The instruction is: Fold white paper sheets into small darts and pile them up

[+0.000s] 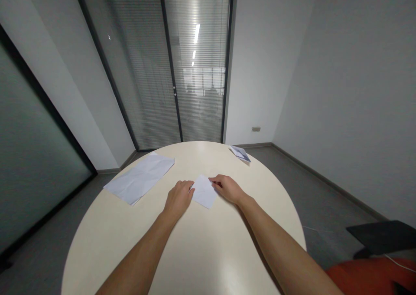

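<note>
A small folded sheet of white paper [204, 193] lies on the round cream table [201, 243], between my two hands. My left hand [180, 196] is closed at its left edge, thumb and fingers bent around that side. At the upper right edge, my right hand [229, 189] pinches the paper with thumb and forefinger, the other fingers curled under. Both forearms reach in from the near side. How the paper is layered beneath the fingers is hidden.
Larger creased white sheets [141, 178] lie at the table's left. A folded paper with dark print [240, 153] sits near the far right edge. Beyond the lower right edge are a red chair [367, 277] and its black armrest [383, 235]. Glass doors with blinds [156, 69] stand behind.
</note>
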{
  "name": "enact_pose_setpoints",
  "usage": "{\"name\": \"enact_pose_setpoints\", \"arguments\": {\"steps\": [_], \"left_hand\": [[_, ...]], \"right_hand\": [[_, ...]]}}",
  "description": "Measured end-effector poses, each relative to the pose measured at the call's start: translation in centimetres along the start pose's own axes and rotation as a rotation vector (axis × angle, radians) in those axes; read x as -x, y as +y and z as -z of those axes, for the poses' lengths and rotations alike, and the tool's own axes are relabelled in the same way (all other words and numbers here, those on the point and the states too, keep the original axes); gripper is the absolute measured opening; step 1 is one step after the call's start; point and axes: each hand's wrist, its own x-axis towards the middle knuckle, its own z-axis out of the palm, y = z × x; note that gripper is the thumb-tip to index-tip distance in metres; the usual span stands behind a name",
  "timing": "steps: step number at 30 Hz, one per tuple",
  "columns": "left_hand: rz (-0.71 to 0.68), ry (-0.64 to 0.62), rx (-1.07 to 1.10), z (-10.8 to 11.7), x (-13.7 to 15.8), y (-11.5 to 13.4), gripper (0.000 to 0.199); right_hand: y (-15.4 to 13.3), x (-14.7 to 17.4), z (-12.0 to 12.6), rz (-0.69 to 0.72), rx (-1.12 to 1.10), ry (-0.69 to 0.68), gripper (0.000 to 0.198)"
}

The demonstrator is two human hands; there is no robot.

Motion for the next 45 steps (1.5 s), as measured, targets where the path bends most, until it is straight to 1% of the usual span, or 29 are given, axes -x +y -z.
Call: {"name": "enact_pose_setpoints", "arguments": {"steps": [3, 8, 13, 16, 20, 24, 28, 31, 35, 38, 42, 45], "left_hand": [[-0.015, 0.017, -0.021, -0.2, 0.1, -0.2, 0.02], [-0.027, 0.03, -0.027, -0.5, 0.0, -0.5, 0.023], [-0.174, 0.002, 0.079, -0.7, -0.1, -0.7, 0.035], [-0.22, -0.022, 0.11, -0.7, -0.2, -0.8, 0.036], [-0.211, -0.04, 0.09, -0.5, -0.1, -0.7, 0.036], [-0.183, -0.032, 0.043, 0.0, 0.0, -0.2, 0.033], [-0.15, -0.023, 0.0, 0.3, 0.1, 0.1, 0.027], [-0.137, -0.024, -0.006, 0.2, 0.1, 0.0, 0.026], [-0.15, -0.026, 0.016, 0.1, 0.1, 0.0, 0.025], [-0.166, -0.031, 0.03, 0.2, 0.1, 0.0, 0.026], [-0.184, -0.027, 0.027, 0.4, 0.2, 0.2, 0.025], [-0.194, -0.033, 0.037, 0.6, 0.2, 0.4, 0.024]], "right_hand": [[0.2, 0.0, -0.2, 0.009, 0.043, 0.007, 0.029], [0.7, 0.0, -0.8, -0.008, 0.064, 0.037, 0.034], [0.7, 0.0, -1.0, 0.002, 0.108, 0.024, 0.028], [0.3, 0.1, -0.9, -0.021, 0.151, 0.023, 0.028], [-0.1, 0.1, -0.6, -0.074, 0.212, 0.027, 0.029], [-0.5, 0.2, -0.4, -0.101, 0.21, 0.038, 0.03], [-0.8, 0.2, -0.2, -0.143, 0.201, 0.079, 0.023], [-0.6, 0.1, -0.3, -0.161, 0.171, 0.09, 0.016], [-0.2, -0.1, -0.7, -0.183, 0.077, 0.094, 0.014], [0.0, -0.2, -1.0, -0.214, -0.053, 0.095, 0.015], [0.1, -0.3, -1.4, -0.228, -0.214, 0.161, 0.019], [0.3, -0.4, -1.6, -0.225, -0.281, 0.19, 0.024]]}}
